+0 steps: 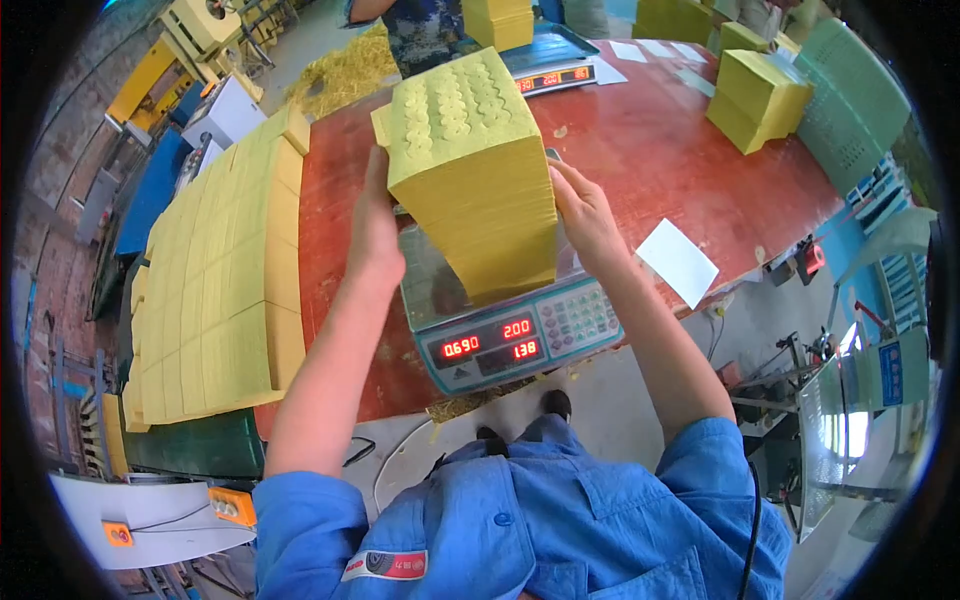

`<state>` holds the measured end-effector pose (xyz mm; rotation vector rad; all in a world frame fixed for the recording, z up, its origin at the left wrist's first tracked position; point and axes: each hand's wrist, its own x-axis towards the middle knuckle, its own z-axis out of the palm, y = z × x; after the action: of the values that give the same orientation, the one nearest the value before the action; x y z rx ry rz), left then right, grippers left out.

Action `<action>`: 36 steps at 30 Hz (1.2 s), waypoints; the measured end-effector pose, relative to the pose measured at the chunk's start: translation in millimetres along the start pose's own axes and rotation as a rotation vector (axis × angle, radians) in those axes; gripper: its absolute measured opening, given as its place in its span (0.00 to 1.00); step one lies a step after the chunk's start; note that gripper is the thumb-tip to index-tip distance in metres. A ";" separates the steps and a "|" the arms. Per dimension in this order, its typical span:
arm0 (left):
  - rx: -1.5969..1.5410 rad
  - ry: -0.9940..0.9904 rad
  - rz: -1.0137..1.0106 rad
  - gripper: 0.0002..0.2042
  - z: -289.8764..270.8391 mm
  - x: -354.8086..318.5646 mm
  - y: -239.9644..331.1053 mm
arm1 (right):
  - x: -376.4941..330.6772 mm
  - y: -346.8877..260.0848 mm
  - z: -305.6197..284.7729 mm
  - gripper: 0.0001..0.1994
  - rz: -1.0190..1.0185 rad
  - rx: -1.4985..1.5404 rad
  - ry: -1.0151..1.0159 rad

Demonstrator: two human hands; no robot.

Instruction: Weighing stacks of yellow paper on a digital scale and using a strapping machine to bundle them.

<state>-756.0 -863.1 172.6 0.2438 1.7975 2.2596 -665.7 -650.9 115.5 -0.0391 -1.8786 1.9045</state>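
A tall stack of yellow paper (485, 200) stands on the steel pan of a digital scale (520, 335). Rows of scalloped, coin-like cuts mark its top sheet. My left hand (375, 225) presses along its left side, fingers mostly hidden behind the paper. From the right, my right hand (590, 215) grips the other side, with the thumb near the far edge. Between them the two hands hold the stack over the pan. Red digits glow on the scale's display, next to a keypad on its front panel.
Rows of yellow paper blocks (215, 270) line the left of the red table (345, 240). A white sheet (678, 262) lies right of the scale. Farther off are another scale (555, 78) bearing yellow paper, a co-worker (425, 35), and a yellow stack (757, 105) beside a green chair back (850, 100).
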 end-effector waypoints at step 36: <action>-0.170 -0.217 0.521 0.36 -50.4 -205.1 -13.3 | -185.6 -89.8 23.0 0.35 -0.130 0.416 0.221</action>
<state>-572.8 -967.0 152.4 0.9816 1.5486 2.5743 -480.6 -739.1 147.7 0.0053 -1.2866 2.0661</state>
